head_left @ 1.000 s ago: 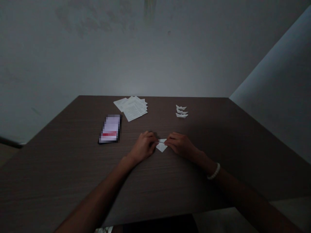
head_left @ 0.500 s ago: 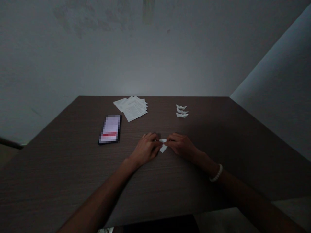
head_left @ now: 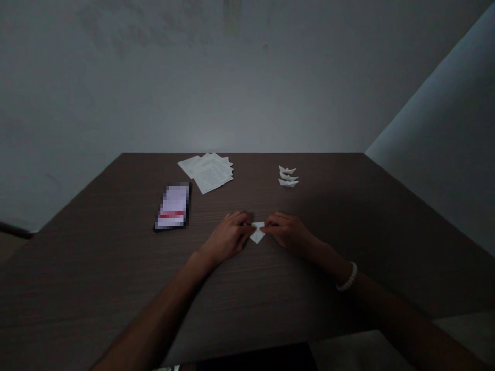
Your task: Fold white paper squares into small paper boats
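Note:
A small piece of folded white paper point(head_left: 257, 234) lies on the dark wood-grain table, its point towards me. My left hand point(head_left: 228, 237) pinches its left end between the fingertips. My right hand point(head_left: 288, 232) holds its right end the same way. Part of the fold is hidden behind my fingers. A white beaded bracelet point(head_left: 347, 276) circles my right wrist.
Three small white paper boats point(head_left: 288, 176) stand in a row at the far right of the table point(head_left: 309, 288). A loose pile of printed paper sheets point(head_left: 204, 172) lies at the far middle. A phone point(head_left: 172, 206) with a pixelated screen lies at the left.
The paper stays between my hands and looks slightly refolded. My fingers have shifted a little on it. The whole view has moved slightly, with the table items shifting left.

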### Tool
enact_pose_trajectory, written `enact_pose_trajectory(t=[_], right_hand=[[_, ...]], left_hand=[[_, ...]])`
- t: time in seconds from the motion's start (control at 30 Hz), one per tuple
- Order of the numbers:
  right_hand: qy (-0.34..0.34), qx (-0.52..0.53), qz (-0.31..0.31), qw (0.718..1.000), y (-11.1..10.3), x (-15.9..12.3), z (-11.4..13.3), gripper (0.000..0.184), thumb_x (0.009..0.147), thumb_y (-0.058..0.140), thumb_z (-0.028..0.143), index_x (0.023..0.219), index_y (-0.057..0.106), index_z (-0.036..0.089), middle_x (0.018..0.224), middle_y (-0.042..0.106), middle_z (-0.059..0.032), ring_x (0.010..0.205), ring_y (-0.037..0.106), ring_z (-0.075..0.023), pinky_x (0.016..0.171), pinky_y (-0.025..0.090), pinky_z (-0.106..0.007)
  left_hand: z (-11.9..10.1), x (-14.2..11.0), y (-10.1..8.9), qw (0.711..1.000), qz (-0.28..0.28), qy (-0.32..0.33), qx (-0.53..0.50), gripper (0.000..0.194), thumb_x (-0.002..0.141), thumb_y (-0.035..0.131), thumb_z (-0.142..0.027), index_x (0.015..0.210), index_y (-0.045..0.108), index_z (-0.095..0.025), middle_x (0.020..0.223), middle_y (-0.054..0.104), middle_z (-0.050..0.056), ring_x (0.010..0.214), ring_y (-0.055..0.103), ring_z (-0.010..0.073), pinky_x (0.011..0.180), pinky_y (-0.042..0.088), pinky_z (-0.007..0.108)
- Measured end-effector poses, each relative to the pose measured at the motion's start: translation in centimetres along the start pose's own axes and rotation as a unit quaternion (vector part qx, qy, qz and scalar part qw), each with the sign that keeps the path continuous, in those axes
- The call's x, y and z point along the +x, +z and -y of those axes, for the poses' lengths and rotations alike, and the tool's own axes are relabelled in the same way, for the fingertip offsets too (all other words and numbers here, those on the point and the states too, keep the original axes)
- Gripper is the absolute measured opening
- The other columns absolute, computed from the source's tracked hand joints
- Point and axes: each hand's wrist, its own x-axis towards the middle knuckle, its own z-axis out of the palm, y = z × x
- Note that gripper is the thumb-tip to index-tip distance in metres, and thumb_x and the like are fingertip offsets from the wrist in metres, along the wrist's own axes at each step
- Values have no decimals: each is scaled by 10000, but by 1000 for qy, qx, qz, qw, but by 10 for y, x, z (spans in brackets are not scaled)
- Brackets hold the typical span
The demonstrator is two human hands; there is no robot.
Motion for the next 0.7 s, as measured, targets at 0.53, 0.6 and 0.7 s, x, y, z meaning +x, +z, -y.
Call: enact_pose_trajectory(t=[0.53,0.6,0.7], right_hand=[[21,-23,24,999,-9,-4,-1,320,907,483,82,1099,676,251,1034,642,-62,885,523,-190,712,427,-296],[32,-23,27,999,-13,-5,-1,330,894,487,64,1087,683,247,1039,640,-68,895,527,-195,716,432,-302],[49,23,16,998,-17,-5,-1,272,869,548,111,1057,694,245,1038,634,-68,919,538,-199,758,445,-317]], left_hand=[[-5,-1,-5,998,12,31,46,240,921,465,-212,1012,685,-180,1000,586,92,915,542,219,807,450,371],[-8,-1,-4,998,16,30,58,236,918,467,-221,1009,680,-178,997,580,92,908,540,221,798,458,371],[-14,-1,-3,998,21,25,61,243,926,453,-235,1014,671,-173,996,563,96,893,539,213,781,473,359]])
